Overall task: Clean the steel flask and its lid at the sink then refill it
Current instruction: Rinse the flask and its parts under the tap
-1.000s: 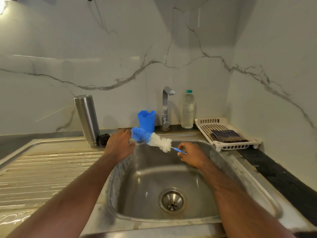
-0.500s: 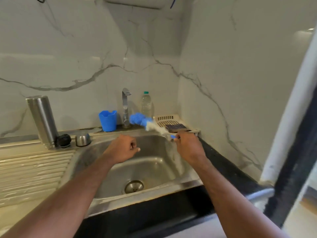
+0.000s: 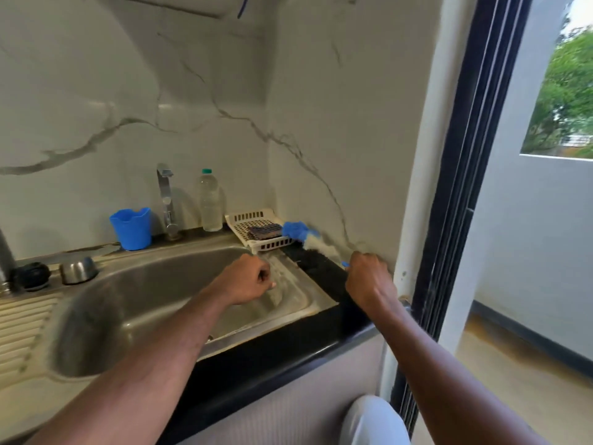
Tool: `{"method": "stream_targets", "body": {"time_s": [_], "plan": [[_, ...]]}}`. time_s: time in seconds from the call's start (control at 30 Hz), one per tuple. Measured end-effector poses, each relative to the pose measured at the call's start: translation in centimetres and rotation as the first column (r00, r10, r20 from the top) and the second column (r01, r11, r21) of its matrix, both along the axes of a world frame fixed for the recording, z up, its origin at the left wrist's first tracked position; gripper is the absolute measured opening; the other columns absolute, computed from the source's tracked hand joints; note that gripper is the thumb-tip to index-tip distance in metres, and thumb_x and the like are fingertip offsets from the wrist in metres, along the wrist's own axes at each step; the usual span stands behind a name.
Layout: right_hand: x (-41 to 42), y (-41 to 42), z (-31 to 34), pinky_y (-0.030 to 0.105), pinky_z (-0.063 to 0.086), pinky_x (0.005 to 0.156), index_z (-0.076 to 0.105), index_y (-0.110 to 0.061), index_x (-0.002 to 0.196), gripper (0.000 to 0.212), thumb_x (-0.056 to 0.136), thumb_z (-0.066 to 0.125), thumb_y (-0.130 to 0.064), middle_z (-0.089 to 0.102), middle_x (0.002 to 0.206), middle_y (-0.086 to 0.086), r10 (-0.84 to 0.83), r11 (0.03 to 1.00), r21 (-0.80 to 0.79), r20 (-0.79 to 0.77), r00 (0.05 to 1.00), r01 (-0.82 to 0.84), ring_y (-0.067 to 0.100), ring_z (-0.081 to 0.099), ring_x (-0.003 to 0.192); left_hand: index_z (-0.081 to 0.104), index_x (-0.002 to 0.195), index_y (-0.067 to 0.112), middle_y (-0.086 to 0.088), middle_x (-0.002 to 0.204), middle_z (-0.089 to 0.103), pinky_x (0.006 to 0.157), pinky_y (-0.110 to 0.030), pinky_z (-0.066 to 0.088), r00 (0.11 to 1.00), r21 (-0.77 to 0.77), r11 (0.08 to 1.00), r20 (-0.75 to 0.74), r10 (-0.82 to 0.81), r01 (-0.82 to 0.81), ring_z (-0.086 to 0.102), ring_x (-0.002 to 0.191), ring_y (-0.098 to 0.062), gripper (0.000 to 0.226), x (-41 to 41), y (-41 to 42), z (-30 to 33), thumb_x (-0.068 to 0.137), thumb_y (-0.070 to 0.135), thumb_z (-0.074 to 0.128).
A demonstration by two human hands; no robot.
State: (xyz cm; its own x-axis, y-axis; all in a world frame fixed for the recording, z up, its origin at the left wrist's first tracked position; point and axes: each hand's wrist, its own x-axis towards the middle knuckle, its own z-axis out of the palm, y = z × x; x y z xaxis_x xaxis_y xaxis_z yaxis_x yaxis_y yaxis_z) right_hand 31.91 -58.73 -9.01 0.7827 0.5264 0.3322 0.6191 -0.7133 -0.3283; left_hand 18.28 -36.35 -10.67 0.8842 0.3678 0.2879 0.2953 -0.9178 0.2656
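Head view. Right hand, right of centre in the frame, grips the thin blue handle of a bottle brush; the brush's long axis runs up and to the left from the fist, white bristles first, blue tip ending over the near corner of the white slotted tray at the back wall. Left hand hangs over the right part of the sink, fingers curled into a fist, nothing visibly held. Steel flask shows only as a sliver at the far left edge, upright on the drainboard side. Just right of it sit a black stopper and a steel cap, side by side on the sink's back rim. Judgement: the flask lies well to the left of both hands, the left hand the nearer; the brush points away from it, toward the tray. Blue cup, tap and plastic bottle stand along the back.
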Motion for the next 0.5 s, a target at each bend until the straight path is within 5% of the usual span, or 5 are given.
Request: {"method": "stream_targets", "body": {"time_s": [0.17,0.3,0.5], "plan": [[-0.5,1.1,0.4,0.037,0.045,0.066,0.062,-0.008,0.106,0.017,0.093,0.053,-0.001,0.066,0.104,0.012,0.048,0.999,0.018,0.037,0.998,-0.049,0.029,0.06,0.086,0.068,0.079,0.021,0.008,0.077,0.064,0.065,-0.03,0.052,0.999,0.001,1.0,-0.01,0.031,-0.031,0.061,0.07,-0.007,0.019,-0.8,0.1,0.6,0.087,0.035,0.077],[-1.2,3.6,2.6,0.037,0.047,0.065,0.062,-0.012,0.101,0.011,0.09,0.057,-0.012,0.066,0.099,0.009,0.162,0.986,0.016,0.11,0.981,-0.164,0.026,0.058,0.079,0.058,0.075,0.029,0.011,0.075,0.059,0.059,-0.023,0.04,0.997,-0.004,0.997,0.022,0.08,-0.08,0.056,0.068,-0.004,0.023,-2.9,2.7,2.5,0.09,0.03,0.076],[-2.8,9.5,9.1,0.035,0.042,0.071,0.062,-0.018,0.103,0.017,0.087,0.063,-0.025,0.067,0.101,0.003,0.367,0.929,-0.14,0.451,0.814,-0.342,0.024,0.056,0.082,0.066,0.076,0.014,0.004,0.071,0.06,0.067,-0.032,0.049,0.967,0.026,0.972,0.107,0.231,-0.235,0.061,0.07,-0.016,0.019,-8.9,10.7,5.7,0.086,0.023,0.079]]}}
